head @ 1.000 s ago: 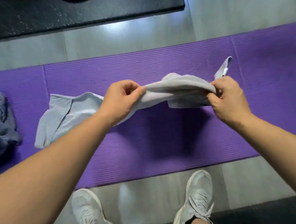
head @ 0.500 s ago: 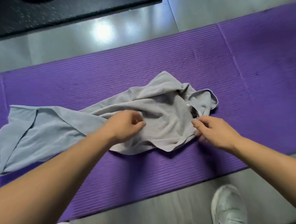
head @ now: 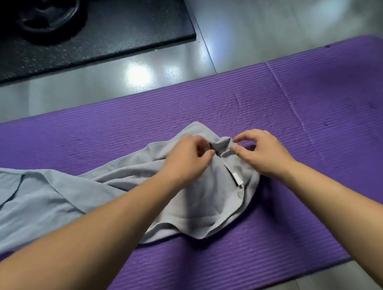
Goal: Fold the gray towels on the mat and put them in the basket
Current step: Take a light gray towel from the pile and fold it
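A big purple mat (head: 297, 138) lies flat on the shiny gray floor (head: 246, 29). It runs from the left side to the right side. A gray towel (head: 44, 203) lies on the mat. Its left part is spread out flat. Its right part is bunched up in a lump near the middle of the mat. Far away on the left is a black mat (head: 112, 33).

Both bare arms reach out from the near side, over the towel. The hands meet at the far end of the lump, just beside each other. The left hand (head: 188, 160) has its fingers curled and pinches a fold of the towel. The right hand (head: 263, 154) pinches the towel's edge between thumb and first finger, and its other fingers are bent above the cloth. A small white tag (head: 238, 179) shows on the towel, just near the right hand.
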The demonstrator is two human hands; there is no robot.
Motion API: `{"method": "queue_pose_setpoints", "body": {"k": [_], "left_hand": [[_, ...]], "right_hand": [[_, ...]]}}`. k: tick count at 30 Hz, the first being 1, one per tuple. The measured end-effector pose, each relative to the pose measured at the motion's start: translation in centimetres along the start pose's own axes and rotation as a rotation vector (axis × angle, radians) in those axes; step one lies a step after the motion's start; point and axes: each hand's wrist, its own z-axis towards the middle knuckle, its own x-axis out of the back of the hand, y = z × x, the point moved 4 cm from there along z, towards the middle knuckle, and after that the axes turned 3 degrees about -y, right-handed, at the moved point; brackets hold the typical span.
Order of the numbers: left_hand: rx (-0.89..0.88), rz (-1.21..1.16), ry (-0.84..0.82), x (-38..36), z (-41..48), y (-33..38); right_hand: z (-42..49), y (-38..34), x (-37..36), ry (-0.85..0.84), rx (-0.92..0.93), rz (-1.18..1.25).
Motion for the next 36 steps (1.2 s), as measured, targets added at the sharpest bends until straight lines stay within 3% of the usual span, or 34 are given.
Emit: {"method": "queue_pose_setpoints", "body": {"k": [3, 7, 11, 16, 20, 24, 29, 31, 33, 36], "left_hand": [[0.018, 0.234, 0.167, 2.6, -0.4, -2.9], [0.263, 0.347, 0.025, 4.8, -1.1, -8.7], [0.227, 0.244, 0.094, 5.4, -1.2, -10.2], [0.393, 0.167, 0.081, 5.4, -0.2, -10.7], [0.325, 0.117, 0.036, 5.4, 0.9, -9.1], [0.241, -0.047, -0.027, 4.8, 1.6, -7.7], [0.301, 0.081, -0.115, 4.3, 2.0, -8.3], [0.295, -0.055, -0.126, 4.5, 1.9, -8.3], [0.250, -0.327, -0.061, 5.3, 1.8, -7.7], [0.207, -0.473, 0.044, 7.4, 2.6, -6.8]], "right_hand": [[0.9, -2.9, -2.1, -0.097, 0.231, -0.074], [2.7, -3.8, -4.5, -0.169, 0.183, -0.120], [4.3, -3.2, -4.4, -0.247, 0.115, -0.188], [4.9, -0.5, 0.0, -0.061, 0.016, -0.106], [4.9, -1.1, 0.1, -0.256, 0.004, -0.060], [7.6, -4.0, -1.0, -0.167, 0.149, -0.009], [10.3, -4.6, -2.2, -0.329, 0.086, -0.184], [10.4, -4.3, -2.4, -0.411, 0.089, -0.266], [10.2, -4.1, -2.1, -0.438, 0.138, -0.193], [10.2, -4.5, -0.6, -0.343, 0.127, 0.268]]}}
